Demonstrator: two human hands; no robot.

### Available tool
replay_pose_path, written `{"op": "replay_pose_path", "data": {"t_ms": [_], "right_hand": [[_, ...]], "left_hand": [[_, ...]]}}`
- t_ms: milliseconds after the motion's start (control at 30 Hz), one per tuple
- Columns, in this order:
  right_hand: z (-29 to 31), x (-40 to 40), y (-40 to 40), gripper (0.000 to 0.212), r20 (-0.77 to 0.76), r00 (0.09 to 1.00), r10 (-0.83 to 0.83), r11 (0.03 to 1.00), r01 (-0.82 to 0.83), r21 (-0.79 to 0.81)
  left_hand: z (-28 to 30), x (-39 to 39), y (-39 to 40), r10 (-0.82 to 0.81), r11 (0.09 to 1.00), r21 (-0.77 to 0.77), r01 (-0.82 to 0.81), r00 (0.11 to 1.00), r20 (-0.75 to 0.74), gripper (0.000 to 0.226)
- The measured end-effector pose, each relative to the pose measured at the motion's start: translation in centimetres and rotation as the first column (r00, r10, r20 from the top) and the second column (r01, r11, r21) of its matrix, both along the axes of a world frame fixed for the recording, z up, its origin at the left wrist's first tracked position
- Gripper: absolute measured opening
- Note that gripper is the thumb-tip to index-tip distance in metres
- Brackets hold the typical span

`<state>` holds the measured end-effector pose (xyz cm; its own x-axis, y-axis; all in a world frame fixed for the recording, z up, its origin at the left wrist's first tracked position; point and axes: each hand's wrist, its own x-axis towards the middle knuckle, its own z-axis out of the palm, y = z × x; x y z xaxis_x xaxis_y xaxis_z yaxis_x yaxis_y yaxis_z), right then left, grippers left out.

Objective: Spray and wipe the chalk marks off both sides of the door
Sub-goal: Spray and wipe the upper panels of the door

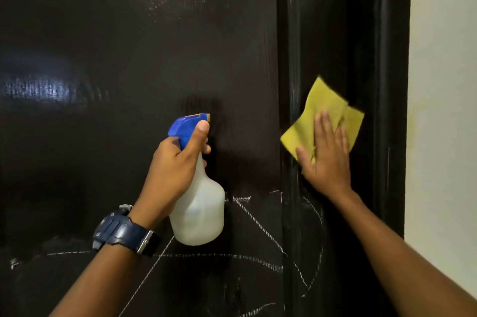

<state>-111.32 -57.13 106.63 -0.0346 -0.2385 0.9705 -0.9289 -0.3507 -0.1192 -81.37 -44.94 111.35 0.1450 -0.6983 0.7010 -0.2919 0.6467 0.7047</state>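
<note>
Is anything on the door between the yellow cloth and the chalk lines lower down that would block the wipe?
Nothing visible does. The right hand presses the yellow cloth flat on the door, and only bare black surface lies between it and the chalk marks below. The spray bottle, in the left hand, is off to the side.

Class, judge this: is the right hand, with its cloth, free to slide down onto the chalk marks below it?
Probably yes: the right hand presses the cloth flat just above the chalk marks, nothing between.
</note>
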Motion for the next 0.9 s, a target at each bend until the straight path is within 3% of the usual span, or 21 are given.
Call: {"op": "replay_pose_path", "data": {"t_ms": [133, 333, 433, 500, 667, 733, 800, 900], "right_hand": [[-8.3, -0.8, 1.1, 0.081, -0.098, 0.995, 0.03, 0.996, -0.022, 0.087], [3.6, -1.2, 0.6, 0.087, -0.039, 0.998, 0.05, 0.997, -0.047, 0.06], [4.1, -0.5, -0.2, 0.087, -0.039, 0.999, -0.029, 0.999, 0.03, 0.016], [0.8, 0.0, -0.3, 0.086, -0.046, 0.998, -0.031, 0.999, 0.032, 0.011], [-15.4, -1.3, 1.0, 0.087, -0.166, 0.986, 0.024, 0.991, -0.002, 0.134], [-18.3, -1.9, 1.5, 0.085, -0.161, 0.985, 0.06, 0.985, -0.032, 0.169], [-16.1, -2.1, 1.1, 0.087, -0.148, 0.986, 0.07, 0.981, -0.041, 0.189], [-7.8, -2.1, 0.0, 0.09, -0.163, 0.983, 0.084, 0.991, -0.066, 0.114]], "left_hand": [[0.2, -1.4, -0.1, -0.073, 0.997, 0.009, 0.073, 0.997, -0.022, 0.065], [0.9, -2.9, -0.9, -0.088, 0.996, 0.0, 0.088, 0.996, -0.029, 0.063], [0.3, -3.2, -1.3, -0.096, 0.995, 0.012, 0.096, 0.994, -0.056, 0.065], [-0.4, -3.7, -1.1, -0.092, 0.995, 0.016, 0.094, 0.994, -0.065, 0.066], [-1.7, -4.1, 0.1, -0.021, 1.0, -0.004, 0.02, 0.999, -0.035, 0.064], [-2.4, -4.1, 0.3, -0.005, 1.0, -0.004, 0.005, 0.999, -0.036, 0.061], [-3.1, -4.1, 0.3, 0.022, 1.0, -0.004, -0.022, 0.999, -0.025, 0.059], [-4.1, -4.2, 1.0, 0.048, 0.999, -0.012, -0.048, 0.999, -0.011, 0.06]]}}
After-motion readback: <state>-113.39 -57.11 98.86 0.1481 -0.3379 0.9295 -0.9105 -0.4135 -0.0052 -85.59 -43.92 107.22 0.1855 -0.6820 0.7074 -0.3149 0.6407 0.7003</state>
